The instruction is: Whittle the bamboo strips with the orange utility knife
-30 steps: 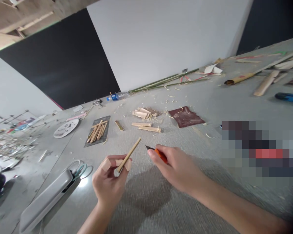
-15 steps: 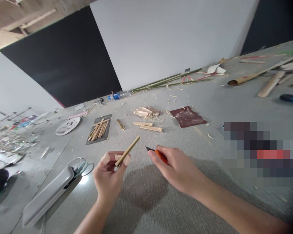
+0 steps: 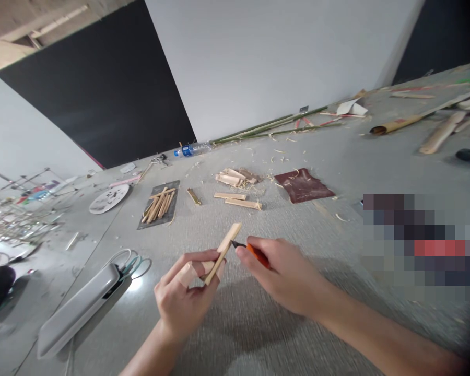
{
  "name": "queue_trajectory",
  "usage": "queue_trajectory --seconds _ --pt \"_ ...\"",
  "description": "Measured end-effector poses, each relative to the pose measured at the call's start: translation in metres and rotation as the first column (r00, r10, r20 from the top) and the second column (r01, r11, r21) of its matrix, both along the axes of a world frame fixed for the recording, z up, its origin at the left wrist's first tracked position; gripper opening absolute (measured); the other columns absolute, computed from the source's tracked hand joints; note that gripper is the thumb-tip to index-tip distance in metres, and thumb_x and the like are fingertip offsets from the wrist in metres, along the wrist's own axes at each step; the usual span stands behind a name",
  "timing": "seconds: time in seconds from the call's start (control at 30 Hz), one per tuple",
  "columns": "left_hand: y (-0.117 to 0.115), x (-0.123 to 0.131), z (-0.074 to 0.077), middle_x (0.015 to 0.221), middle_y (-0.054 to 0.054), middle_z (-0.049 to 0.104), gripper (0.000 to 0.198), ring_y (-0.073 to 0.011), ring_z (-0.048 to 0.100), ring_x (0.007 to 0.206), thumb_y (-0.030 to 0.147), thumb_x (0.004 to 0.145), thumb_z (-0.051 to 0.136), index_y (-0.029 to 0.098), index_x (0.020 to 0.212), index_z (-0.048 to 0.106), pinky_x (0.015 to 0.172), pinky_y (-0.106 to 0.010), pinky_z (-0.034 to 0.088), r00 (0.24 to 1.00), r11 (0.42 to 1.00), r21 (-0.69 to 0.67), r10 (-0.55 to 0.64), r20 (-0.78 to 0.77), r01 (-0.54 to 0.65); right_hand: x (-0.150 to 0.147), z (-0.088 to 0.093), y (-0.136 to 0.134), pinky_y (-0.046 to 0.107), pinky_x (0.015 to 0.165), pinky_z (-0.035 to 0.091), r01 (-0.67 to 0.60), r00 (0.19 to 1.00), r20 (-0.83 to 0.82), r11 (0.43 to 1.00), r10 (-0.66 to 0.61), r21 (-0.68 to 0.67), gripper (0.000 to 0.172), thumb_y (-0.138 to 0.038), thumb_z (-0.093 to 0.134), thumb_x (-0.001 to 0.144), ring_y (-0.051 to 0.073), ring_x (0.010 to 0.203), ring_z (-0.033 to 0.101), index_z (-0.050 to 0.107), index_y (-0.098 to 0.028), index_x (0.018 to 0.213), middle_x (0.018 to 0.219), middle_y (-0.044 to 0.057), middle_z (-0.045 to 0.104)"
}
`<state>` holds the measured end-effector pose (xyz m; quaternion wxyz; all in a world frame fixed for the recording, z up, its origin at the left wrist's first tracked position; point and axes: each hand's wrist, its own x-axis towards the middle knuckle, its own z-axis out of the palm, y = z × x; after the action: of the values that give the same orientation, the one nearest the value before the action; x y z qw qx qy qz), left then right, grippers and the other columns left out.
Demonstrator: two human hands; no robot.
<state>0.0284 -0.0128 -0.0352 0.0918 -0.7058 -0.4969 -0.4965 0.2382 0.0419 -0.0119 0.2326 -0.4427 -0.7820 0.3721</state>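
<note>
Gripping the wooden strip (image 3: 227, 245) in the left hand (image 3: 183, 300), slanting its long axis forward-right; clasping the orange knife (image 3: 259, 256) in the right hand (image 3: 285, 270), holding its blade (image 3: 238, 244) at the strip's right edge, possibly touching.

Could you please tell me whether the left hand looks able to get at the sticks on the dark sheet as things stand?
Probably yes: nothing visible stands between the left hand and the sticks, though it holds a wooden strip.

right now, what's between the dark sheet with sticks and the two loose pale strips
In the head view, a short brownish piece lies between the dark sheet and those strips.
</note>
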Motion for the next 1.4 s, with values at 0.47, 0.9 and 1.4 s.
queue_trajectory --seconds 0.47,0.9,1.4 --pt "-0.003 0.001 0.003 0.096 0.001 0.082 0.022 -0.0161 0.081 0.09 0.003 0.083 0.081 0.022 0.081 0.071 0.079 -0.023 0.065 0.998 0.999 0.02 -0.047 0.047 0.046 -0.007 -0.001 -0.002 0.032 0.054 0.026 -0.023 0.998 0.068 0.996 0.017 0.083 0.054 -0.066 0.039 0.104 0.012 0.051 0.044 0.049 -0.024 0.072 0.059 -0.003 0.058" --pt "0.004 0.001 -0.007 0.091 -0.002 0.08 0.014 -0.0176 0.076 0.084 0.016 0.081 0.084 0.022 0.077 0.072 0.07 -0.022 0.057 0.871 0.961 -0.239 -0.001 0.492 0.136 0.025 0.005 0.042 0.034 0.055 0.029 0.379 0.914 0.078 0.906 -0.399 0.19 0.055 -0.062 0.032 0.106 0.017 0.053 0.051 0.039 -0.026 0.065 0.056 0.001 0.053" --pt "0.036 -0.025 -0.002 0.087 -0.001 0.066 0.03 -0.0129 0.062 0.081 0.032 0.069 0.092 0.017 0.082 0.069 0.078 -0.025 0.053 0.269 0.931 -0.238 0.163 0.949 0.277 0.013 -0.018 0.024 0.034 0.07 0.046 0.131 0.961 0.203 0.956 -0.187 0.261 0.022 -0.031 0.063 0.091 0.024 0.081 0.069 0.051 -0.025 0.109 0.1 0.006 0.072"
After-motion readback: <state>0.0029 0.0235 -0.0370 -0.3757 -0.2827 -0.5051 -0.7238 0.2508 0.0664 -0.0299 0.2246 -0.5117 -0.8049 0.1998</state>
